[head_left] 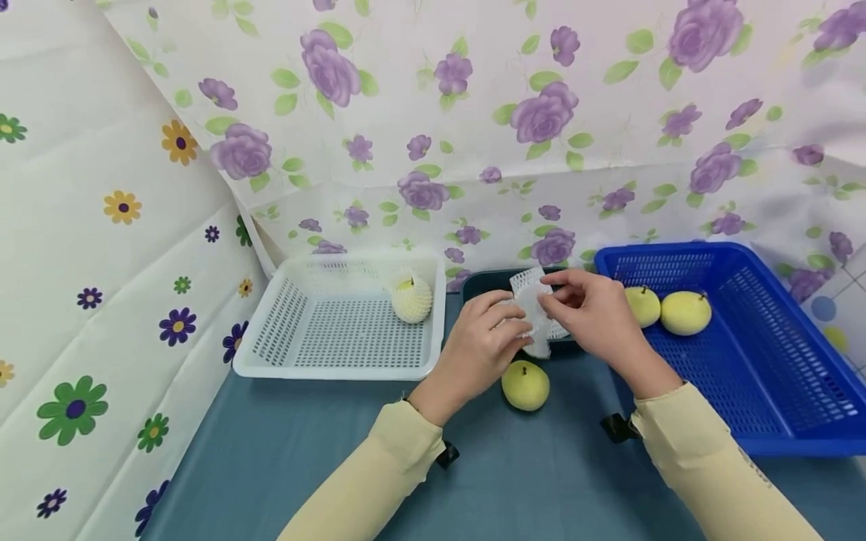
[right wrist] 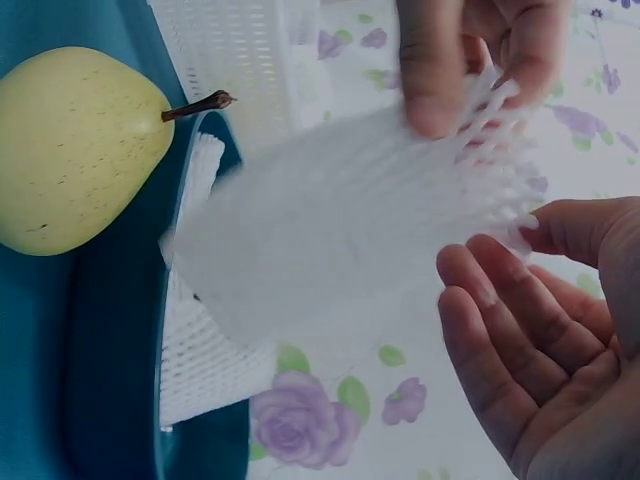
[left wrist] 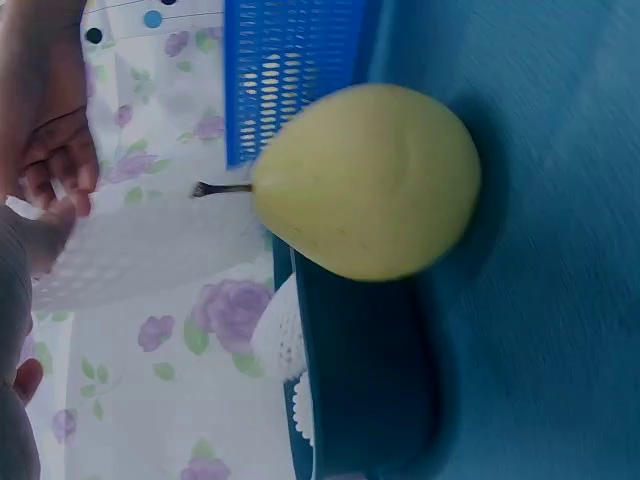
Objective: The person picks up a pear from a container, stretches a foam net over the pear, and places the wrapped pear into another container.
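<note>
A white foam net sleeve (head_left: 537, 319) is held up between both hands, over a dark teal bin (head_left: 485, 282). My left hand (head_left: 483, 338) pinches one side of it, and my right hand (head_left: 598, 315) pinches the edge of its open end. In the right wrist view the sleeve (right wrist: 320, 230) looks flat, with no fruit visible inside. A yellow pear (head_left: 525, 386) stands on the table just in front of the bin, stem up, touched by neither hand. More white foam sleeves (right wrist: 215, 350) lie in the bin, partly hidden behind the held one.
To the left, a white basket (head_left: 338, 370) contains one pear in a foam net (head_left: 411, 299). On the right, a blue basket (head_left: 764, 361) holds two bare pears (head_left: 685, 313). A flowered sheet (head_left: 419, 150) hangs behind the blue-green table (head_left: 325, 443).
</note>
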`<state>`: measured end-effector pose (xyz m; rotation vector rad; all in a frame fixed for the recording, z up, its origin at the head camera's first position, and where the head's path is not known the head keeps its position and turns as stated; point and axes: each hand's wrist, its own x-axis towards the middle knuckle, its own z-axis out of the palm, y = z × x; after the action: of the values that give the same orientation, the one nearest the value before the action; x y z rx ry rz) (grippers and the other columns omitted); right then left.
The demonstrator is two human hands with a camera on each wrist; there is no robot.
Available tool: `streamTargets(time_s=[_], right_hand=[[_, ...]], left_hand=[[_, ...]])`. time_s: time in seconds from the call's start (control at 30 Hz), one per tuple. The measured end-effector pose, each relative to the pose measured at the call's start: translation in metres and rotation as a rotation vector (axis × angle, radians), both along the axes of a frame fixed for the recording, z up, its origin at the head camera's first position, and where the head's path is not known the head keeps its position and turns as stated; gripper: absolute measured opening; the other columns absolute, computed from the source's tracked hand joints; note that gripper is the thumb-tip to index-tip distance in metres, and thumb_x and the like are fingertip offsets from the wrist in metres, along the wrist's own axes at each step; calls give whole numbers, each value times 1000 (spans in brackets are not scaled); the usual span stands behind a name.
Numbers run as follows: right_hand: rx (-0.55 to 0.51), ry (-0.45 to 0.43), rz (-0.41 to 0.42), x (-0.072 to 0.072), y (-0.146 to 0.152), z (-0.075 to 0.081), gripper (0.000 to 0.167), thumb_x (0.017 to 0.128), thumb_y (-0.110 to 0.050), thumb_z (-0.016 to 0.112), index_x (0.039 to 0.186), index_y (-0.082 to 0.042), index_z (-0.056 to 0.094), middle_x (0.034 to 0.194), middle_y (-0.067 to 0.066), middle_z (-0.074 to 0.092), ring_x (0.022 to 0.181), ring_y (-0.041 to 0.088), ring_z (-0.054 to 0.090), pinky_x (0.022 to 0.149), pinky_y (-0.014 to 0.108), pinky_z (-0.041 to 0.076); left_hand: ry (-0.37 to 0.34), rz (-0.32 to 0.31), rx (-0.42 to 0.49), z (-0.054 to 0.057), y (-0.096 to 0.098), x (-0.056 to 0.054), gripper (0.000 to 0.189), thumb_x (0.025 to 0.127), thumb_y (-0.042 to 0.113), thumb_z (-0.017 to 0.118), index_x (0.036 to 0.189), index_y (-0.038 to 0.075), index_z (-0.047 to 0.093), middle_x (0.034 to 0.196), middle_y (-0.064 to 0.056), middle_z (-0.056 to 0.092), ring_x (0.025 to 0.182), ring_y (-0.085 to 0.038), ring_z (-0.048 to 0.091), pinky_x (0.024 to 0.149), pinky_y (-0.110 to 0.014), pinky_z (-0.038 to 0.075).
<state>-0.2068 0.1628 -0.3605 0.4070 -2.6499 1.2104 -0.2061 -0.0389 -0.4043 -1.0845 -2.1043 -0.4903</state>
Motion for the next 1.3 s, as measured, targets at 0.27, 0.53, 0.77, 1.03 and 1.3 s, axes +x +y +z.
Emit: streamTargets(time_s=[0.27, 0.53, 0.77, 1.03, 1.3], right_hand=[[-43, -43, 20, 0, 6, -7, 36, 91, -47, 55, 119, -26, 61, 98, -5, 69, 82, 13, 66, 62, 25, 52], [-126, -46, 76, -1, 2, -10, 29, 98, -36, 45, 120, -26, 60, 117, -5, 63, 104, 14, 61, 80, 28, 54], [-148, -168, 265, 5, -5, -16, 38, 100, -38, 39, 131, -21, 54, 123, -2, 61, 105, 12, 61, 83, 31, 54], [-149, -158, 222, 11, -10, -20, 37, 98, -41, 44, 123, -19, 59, 112, -2, 64, 94, 12, 61, 77, 28, 53], [-391, -143, 207, 25, -19, -3, 16, 93, -17, 60, 101, -5, 64, 90, 12, 67, 71, 18, 62, 60, 26, 53]], left_hand=[[-374, -203, 329, 8, -2, 4, 10, 88, 24, 66, 92, 14, 69, 94, 2, 67, 109, -16, 54, 95, -23, 44], [-814, -301, 549, 31, -2, 17, 12, 94, 12, 57, 89, 4, 65, 77, -10, 65, 68, -12, 59, 57, -25, 49], [-1009, -368, 670, 35, -2, 14, 15, 96, 8, 53, 93, -3, 63, 63, -23, 50, 53, -33, 44, 48, -19, 35], [-1059, -269, 805, 24, 3, 9, 17, 94, 14, 57, 96, 0, 64, 68, -6, 60, 52, -6, 53, 49, -18, 45], [-1052, -253, 879, 21, 4, 6, 16, 91, 4, 59, 96, -11, 61, 100, -25, 66, 81, -3, 64, 69, -19, 54]])
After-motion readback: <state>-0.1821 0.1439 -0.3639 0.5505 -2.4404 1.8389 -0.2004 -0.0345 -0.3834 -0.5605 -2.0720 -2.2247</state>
